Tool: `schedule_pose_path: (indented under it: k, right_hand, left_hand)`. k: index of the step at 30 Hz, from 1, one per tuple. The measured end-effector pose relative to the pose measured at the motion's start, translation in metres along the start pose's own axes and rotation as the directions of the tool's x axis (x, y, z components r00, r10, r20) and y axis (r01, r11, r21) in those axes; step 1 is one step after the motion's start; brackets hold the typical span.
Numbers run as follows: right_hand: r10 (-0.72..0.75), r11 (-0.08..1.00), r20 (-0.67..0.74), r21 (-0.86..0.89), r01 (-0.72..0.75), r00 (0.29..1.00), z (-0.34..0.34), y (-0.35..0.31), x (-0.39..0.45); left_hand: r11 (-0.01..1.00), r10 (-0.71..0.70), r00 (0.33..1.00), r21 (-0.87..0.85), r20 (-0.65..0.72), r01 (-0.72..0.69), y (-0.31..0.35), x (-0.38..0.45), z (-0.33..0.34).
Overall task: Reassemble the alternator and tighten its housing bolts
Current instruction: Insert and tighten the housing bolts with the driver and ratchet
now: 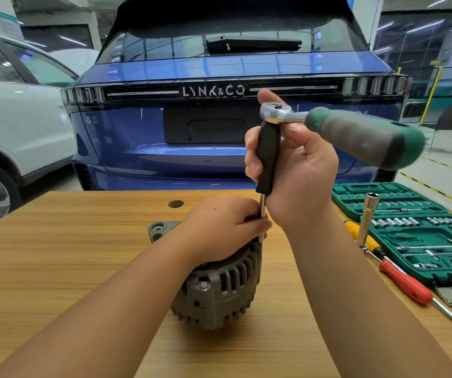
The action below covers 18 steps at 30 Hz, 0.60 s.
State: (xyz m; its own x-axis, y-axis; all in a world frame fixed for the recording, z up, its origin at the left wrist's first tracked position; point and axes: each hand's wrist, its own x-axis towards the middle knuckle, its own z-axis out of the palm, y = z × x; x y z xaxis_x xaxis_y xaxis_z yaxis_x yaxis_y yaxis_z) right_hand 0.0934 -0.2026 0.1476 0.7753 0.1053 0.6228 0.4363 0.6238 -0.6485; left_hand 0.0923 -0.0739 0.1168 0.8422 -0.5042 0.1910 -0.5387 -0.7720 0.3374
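A grey alternator (216,290) lies on the wooden table (55,268), its finned housing and one bolt head facing me. My left hand (219,227) rests on top of it, fingers curled over the housing beside a thin steel shaft. That shaft belongs to a black-handled extension driver (268,156) standing upright on the alternator's top edge. My right hand (295,165) grips the black handle. A ratchet (355,132) with a green and grey grip is fitted on the driver's top and points to the right.
A green socket set case (415,230) lies open at the right. Beside it lie a yellow-handled tool with an upright socket (366,222) and a red-handled screwdriver (407,285). A blue car (192,118) stands behind the table, a white car (15,118) at left.
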Motion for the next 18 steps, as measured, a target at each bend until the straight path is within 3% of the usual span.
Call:
schedule_pose_path:
  k: [4,9,11,15,18]
  right_hand:
    - [0.053,0.999,-0.023,0.011,-0.052,0.998,0.002,-0.004,0.000]
    - [-0.084,0.963,-0.279,-0.271,0.005,0.957,0.010,-0.005,-0.001]
    - [-0.070,0.953,-0.313,-0.302,-0.030,0.947,0.007,-0.006,0.002]
    - [0.115,0.990,-0.061,-0.079,-0.119,0.992,0.002,-0.008,0.002]
    - [0.016,0.994,0.026,-0.105,-0.014,1.000,0.001,-0.005,0.000]
  left_hand:
    - [1.000,-0.003,1.000,-0.005,0.009,0.003,0.000,0.000,0.001]
    - [1.000,0.011,1.000,0.006,0.005,-0.011,-0.001,0.001,0.003]
    - [1.000,0.012,1.000,0.008,0.001,-0.012,-0.002,0.001,0.004]
    - [1.000,0.006,1.000,-0.020,-0.011,-0.007,-0.004,0.001,0.002]
    - [1.000,0.002,1.000,-0.024,0.003,-0.002,-0.002,0.001,0.002]
